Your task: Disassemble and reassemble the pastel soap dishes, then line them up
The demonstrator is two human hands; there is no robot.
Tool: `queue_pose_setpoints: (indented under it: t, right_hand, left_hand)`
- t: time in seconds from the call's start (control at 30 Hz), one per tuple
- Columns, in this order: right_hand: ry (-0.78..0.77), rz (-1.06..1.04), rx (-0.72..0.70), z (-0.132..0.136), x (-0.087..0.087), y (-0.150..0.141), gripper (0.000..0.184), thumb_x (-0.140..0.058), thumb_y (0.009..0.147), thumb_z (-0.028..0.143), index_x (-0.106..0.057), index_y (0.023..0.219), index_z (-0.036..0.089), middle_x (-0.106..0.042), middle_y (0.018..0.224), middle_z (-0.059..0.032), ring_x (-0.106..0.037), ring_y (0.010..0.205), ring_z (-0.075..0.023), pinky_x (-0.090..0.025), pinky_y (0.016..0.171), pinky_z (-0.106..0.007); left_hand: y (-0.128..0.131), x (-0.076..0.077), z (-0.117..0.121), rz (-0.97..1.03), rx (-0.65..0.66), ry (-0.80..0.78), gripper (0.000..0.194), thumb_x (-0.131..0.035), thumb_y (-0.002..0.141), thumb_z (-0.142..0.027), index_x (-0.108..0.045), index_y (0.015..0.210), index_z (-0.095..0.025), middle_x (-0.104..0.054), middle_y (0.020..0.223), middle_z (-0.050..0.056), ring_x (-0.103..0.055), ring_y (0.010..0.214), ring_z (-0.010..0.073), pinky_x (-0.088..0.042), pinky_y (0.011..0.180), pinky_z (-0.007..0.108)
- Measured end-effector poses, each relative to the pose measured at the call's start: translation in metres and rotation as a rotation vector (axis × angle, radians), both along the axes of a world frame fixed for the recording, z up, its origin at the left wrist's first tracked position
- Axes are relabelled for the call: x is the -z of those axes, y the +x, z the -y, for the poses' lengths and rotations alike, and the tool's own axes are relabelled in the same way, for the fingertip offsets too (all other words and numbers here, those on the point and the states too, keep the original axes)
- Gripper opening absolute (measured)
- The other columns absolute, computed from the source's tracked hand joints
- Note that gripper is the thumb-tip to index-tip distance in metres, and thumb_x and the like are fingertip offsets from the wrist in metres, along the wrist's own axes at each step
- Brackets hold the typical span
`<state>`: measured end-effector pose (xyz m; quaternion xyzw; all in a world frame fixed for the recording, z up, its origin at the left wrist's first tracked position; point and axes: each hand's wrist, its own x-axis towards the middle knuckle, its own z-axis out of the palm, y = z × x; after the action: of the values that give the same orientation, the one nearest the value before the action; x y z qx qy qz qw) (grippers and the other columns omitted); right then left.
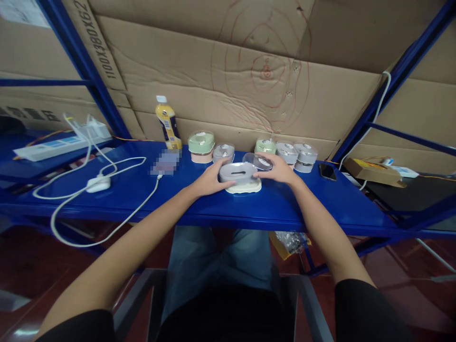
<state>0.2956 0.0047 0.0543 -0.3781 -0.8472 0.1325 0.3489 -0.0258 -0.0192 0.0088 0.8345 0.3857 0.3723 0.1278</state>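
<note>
In front of me is a grey oval box [238, 173] with a slot in its top, sitting over a cream-coloured scalloped piece [244, 188]. My left hand [213, 179] is closed round the box's left end, thumb along the front. A clear, rounded lid [257, 161] with a pale label is tilted up behind the box. My right hand [276, 168] has its fingers over that lid, while its thumb reaches the box's right end. Beyond my hands stand a green-and-pink lidded box [201, 146], a grey lidded box [223, 152] and a green lidded box [265, 145].
More grey boxes [305, 156] stand at the back right, near a phone [327, 172]. A yellow drink bottle [168, 124], a blurred-out object [166, 162] and a charger [99, 184] with a looping white cable are on the left. Cardboard [178, 61] backs the blue table [199, 209].
</note>
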Motion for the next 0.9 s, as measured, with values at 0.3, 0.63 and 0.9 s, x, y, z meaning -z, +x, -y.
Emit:
queue_pose_setpoints:
  t: [0.3,0.63,0.9]
  right_hand:
    - [0.043,0.205,-0.168,0.005,0.008,-0.041,0.097,-0.097,0.07,0.068,-0.068,0.153,0.027,-0.073,0.138,-0.0129,-0.071,0.125,-0.0352,-0.055,0.113,-0.053]
    - [0.026,0.273,-0.131,0.009,0.002,-0.048,0.088,-0.095,0.074,0.065,-0.07,0.151,0.03,-0.074,0.135,-0.0108,-0.07,0.123,-0.035,-0.055,0.112,-0.052]
    - [-0.037,0.278,-0.158,0.007,0.013,-0.045,0.099,-0.098,0.071,0.065,-0.064,0.157,0.03,-0.07,0.135,-0.0117,-0.069,0.126,-0.0353,-0.055,0.114,-0.053]
  left_hand:
    - [0.017,0.005,0.004,0.009,0.088,-0.075,0.112,-0.086,0.08,-0.063,-0.035,0.167,-0.015,-0.059,0.16,0.026,-0.059,0.149,0.0438,-0.048,0.124,0.061]
    - [0.019,0.008,0.003,-0.087,0.086,-0.039,0.117,-0.092,0.077,-0.058,-0.033,0.169,-0.018,-0.047,0.172,0.025,-0.048,0.159,0.0447,-0.04,0.131,0.062]
    - [0.016,0.009,0.004,-0.131,0.129,-0.008,0.11,-0.088,0.081,-0.063,-0.037,0.169,-0.02,-0.048,0.171,0.023,-0.048,0.158,0.0437,-0.04,0.13,0.06]
